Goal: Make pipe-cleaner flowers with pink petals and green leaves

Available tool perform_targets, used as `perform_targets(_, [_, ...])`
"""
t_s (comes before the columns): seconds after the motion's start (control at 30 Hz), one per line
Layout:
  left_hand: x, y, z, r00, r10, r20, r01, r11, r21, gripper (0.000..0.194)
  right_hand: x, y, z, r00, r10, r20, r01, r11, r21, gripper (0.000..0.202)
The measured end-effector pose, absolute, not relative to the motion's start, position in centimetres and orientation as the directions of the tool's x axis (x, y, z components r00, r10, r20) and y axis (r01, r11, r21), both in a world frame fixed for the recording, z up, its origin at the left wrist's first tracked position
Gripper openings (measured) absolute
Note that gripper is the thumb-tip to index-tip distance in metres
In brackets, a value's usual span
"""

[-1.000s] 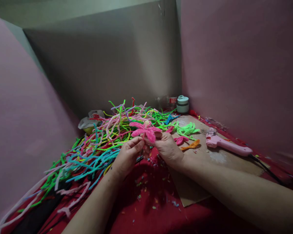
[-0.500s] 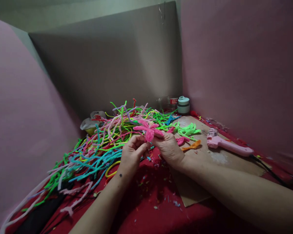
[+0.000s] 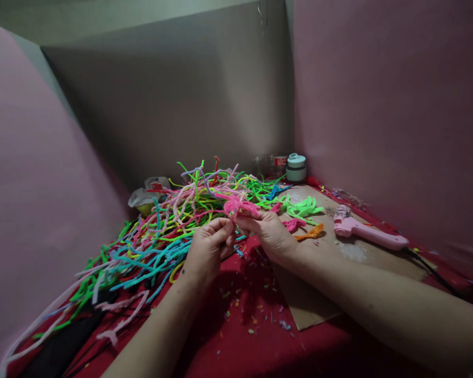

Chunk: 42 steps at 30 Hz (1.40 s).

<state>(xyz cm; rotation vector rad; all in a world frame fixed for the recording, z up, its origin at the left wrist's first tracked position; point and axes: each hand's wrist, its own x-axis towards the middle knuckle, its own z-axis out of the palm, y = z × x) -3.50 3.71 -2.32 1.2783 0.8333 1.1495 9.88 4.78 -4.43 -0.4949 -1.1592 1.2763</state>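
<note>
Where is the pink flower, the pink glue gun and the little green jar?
pink flower [image 3: 239, 205], head view, on its fuzzy petals above the fingers.
pink glue gun [image 3: 368, 234], head view, on the middle of its long body.
little green jar [image 3: 296, 167], head view, on its side wall under the lid.

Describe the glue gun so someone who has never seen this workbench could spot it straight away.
Start at the brown cardboard sheet lying on the red cloth, to the right of the person's right hand. On its far right part, close to the pink wall, lies the glue gun, flat on its side, with a black cord running off to the right. It is the only smooth, hard pink thing there; the pieces beside it are fuzzy.
</note>
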Motion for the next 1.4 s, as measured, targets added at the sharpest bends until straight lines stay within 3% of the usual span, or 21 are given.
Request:
perform_targets(0.17, [-4.0,4.0,-2.3,0.383,0.922,0.060,-0.258,0.044,0.965,0.019,9.9,5.4,-4.7,-0.177,0.911,0.372,-0.523,0.233,-0.820,0.019])
perform_targets(0.3, [-3.8,3.9,-2.2,0.374,0.923,0.087,-0.194,-0.014,0.981,0.023,9.9,5.3,-4.5,-0.139,0.928,0.344,-0.533,0.223,-0.816,0.022])
perform_targets(0.43, [-3.3,3.9,-2.7,0.237,0.948,0.211,0.076,-0.234,0.969,0.023,9.7,5.0,-4.4,-0.088,0.954,0.287,-0.603,0.178,-0.778,0.021])
perform_targets(0.57, [-3.3,4.0,-3.7,0.143,0.879,0.454,0.428,-0.469,0.773,0.016,9.6,4.8,-4.5,-0.076,0.961,0.266,-0.575,0.175,-0.799,0.022])
perform_targets(0.63, [-3.6,4.1,-4.1,0.142,0.854,0.501,0.488,-0.501,0.715,0.016,9.6,4.7,-4.5,-0.073,0.959,0.273,-0.534,0.194,-0.823,0.022])
perform_targets(0.83, [-3.5,4.4,-4.0,0.110,0.924,0.365,0.307,-0.381,0.872,0.017,9.9,4.5,-4.2,-0.121,0.940,0.320,-0.429,0.241,-0.870,0.020])
perform_targets(1.0, [-3.1,4.2,-3.3,0.141,0.967,0.211,0.085,-0.225,0.971,0.016,9.6,5.1,-4.6,-0.109,0.940,0.323,-0.494,0.231,-0.838,0.016])
perform_targets(1.23, [-3.7,4.3,-2.9,0.341,0.936,0.088,-0.231,-0.008,0.973,0.019,10.0,5.8,-5.1,-0.166,0.937,0.308,-0.495,0.191,-0.848,0.019])
perform_targets(1.4, [-4.2,4.4,-3.0,0.473,0.878,0.067,-0.327,0.104,0.939,0.014,10.2,5.6,-4.6,-0.175,0.927,0.332,-0.509,0.204,-0.836,0.020])
